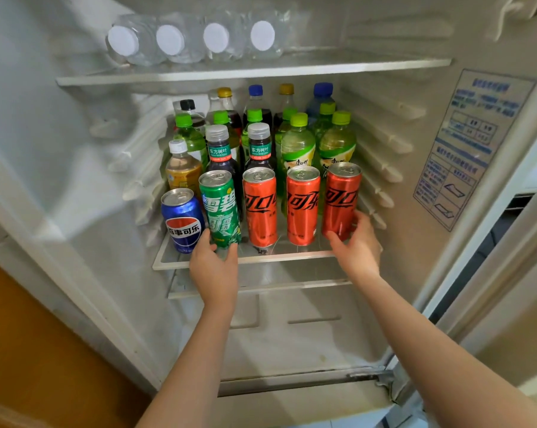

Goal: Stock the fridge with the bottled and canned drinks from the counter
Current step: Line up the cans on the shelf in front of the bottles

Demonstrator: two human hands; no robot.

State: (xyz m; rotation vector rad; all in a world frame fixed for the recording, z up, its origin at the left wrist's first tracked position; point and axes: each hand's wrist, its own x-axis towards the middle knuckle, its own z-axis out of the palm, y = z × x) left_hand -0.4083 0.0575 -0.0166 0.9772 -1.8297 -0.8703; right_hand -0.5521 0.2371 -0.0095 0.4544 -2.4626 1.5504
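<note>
White fridge walls surround a glass shelf (292, 257) with a blue 百事可乐 Pepsi can (182, 220) at its front left. The left hand (213, 268) curls round the green 雪碧 can (219, 205) beside it. The right hand (360, 248) wraps the rightmost red Coca-Cola can (341, 202) in the same front row, ahead of the 东方树叶 bottles (218, 151).

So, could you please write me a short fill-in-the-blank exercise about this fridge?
The left hand holds the Sprite can, coloured ___.
The right hand holds a Coke can, coloured ___.
The top shelf holds ___ water bottles.
The Pepsi can stands far ___.
Missing: green, red, four, left.
</note>
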